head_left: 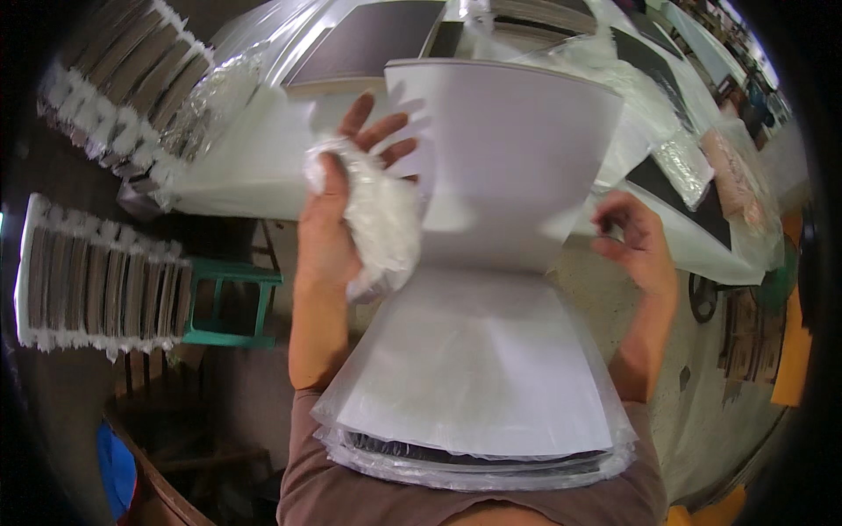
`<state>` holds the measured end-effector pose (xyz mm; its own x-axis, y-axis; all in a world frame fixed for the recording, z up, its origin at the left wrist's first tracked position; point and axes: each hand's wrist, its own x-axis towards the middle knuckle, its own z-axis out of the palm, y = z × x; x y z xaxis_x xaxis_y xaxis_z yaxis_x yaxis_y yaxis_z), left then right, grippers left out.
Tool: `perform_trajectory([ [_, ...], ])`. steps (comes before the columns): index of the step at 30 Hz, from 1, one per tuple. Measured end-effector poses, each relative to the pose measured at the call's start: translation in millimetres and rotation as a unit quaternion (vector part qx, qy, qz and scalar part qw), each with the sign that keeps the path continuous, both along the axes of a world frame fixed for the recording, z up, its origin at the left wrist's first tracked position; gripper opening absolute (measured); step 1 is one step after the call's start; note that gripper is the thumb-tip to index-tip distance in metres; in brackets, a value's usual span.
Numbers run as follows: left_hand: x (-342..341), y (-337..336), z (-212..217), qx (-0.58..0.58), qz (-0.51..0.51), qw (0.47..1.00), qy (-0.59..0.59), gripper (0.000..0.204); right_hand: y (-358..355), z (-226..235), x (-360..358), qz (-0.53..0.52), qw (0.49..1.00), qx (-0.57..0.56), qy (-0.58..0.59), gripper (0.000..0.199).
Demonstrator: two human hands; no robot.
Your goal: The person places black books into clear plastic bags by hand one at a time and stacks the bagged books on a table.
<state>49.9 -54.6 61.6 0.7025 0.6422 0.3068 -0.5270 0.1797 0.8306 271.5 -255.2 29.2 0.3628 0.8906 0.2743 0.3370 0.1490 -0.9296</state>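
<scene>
My left hand (338, 206) grips a crumpled wad of clear plastic film (381, 219) under its thumb, with the other fingers spread. Just right of that hand stands a pale grey sheet or board (509, 158), leaning up against the table. My right hand (633, 241) is near the sheet's lower right side, fingers curled inward; whether something small is in them is hidden. Against my body lies a stack of flat panels in clear plastic sleeves (478, 368), a whitish one on top and a dark edge showing below.
Plastic sheeting covers the table (237, 188) ahead, with a dark flat panel (368, 39) on it. Plastic-wrapped stacks (101, 280) stand at left beside a green stool (232, 302). A bag of pinkish material (741, 175) lies at the right edge.
</scene>
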Motion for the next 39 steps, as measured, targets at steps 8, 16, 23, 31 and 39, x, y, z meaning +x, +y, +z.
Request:
perform_trajectory([
  [8, 44.9, -55.8, -16.2, -0.182, -0.113, 0.975, -0.06, 0.064, 81.4, 24.5, -72.5, -0.066, 0.972, 0.121, -0.193, 0.023],
  [16, 42.3, -54.8, -46.5, -0.227, -0.049, 0.968, 0.097, 0.032, 78.5, 3.3, -63.0, -0.164, 0.971, 0.153, -0.084, 0.016],
  [23, 40.6, -50.8, -47.6, -0.09, -0.035, 0.989, 0.114, 0.03, 85.3, 10.1, -66.0, -0.044, 0.99, 0.128, 0.04, 0.035],
  [31, 43.4, -47.2, -38.7, -0.213, -0.05, 0.972, 0.091, 0.031, 86.8, 7.4, -69.2, -0.198, 0.912, 0.13, -0.335, 0.04],
  [39, 39.2, -40.3, -40.0, -0.193, -0.043, 0.974, 0.108, 0.026, 90.3, 13.6, -62.1, -0.03, 0.986, 0.158, 0.042, 0.042],
])
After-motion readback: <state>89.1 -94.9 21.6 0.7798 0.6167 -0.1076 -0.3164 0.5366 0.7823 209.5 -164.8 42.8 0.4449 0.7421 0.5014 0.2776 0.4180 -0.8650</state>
